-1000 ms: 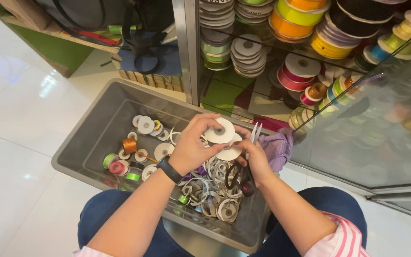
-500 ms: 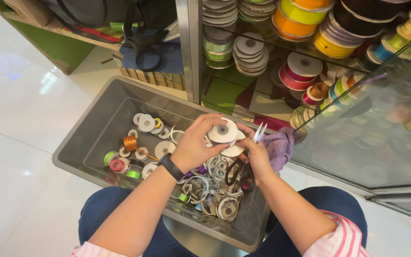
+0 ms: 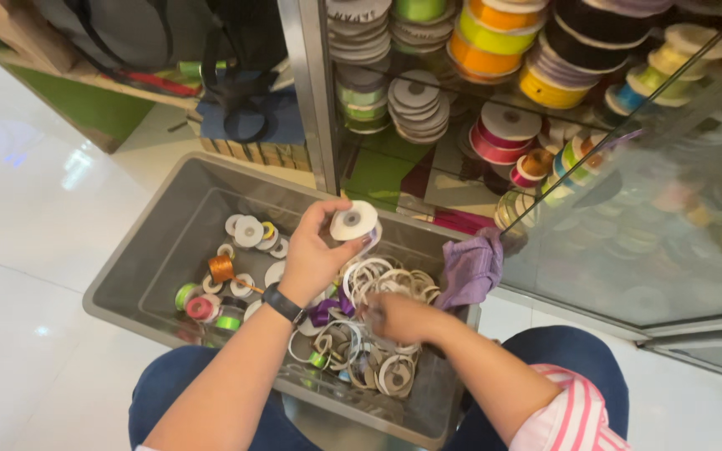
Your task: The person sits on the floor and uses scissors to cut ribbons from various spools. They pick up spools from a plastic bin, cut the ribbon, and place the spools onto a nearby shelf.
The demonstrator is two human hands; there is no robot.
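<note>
From my remote seat I see the left hand (image 3: 315, 255) raised over the grey bin (image 3: 156, 250), its grip clamped on a small white ribbon spool (image 3: 353, 222) pinched between thumb and fingertips, so the spool sits above the middle of the bin, clear of the pile. A dark watch band (image 3: 283, 303) wraps that wrist. The right hand (image 3: 399, 317) is down low in the heap of loose spools and ribbon rings (image 3: 382, 367) at the near right of the bin; it is blurred and I cannot tell whether its grip is apart or closed on anything. On the left part of the bin floor lie scattered small spools, among them an orange one (image 3: 221, 267), a pink one (image 3: 199, 308) and a green one (image 3: 184, 294). A purple cloth (image 3: 471, 269) hangs over the right rim of the bin. Beyond the bin stands a glass cabinet (image 3: 670, 234) with shelves of stacked ribbon rolls (image 3: 503, 42) in yellow, orange, white and red. The bin rests against blue trousers (image 3: 566, 359) over a white tiled floor (image 3: 18, 209)
</note>
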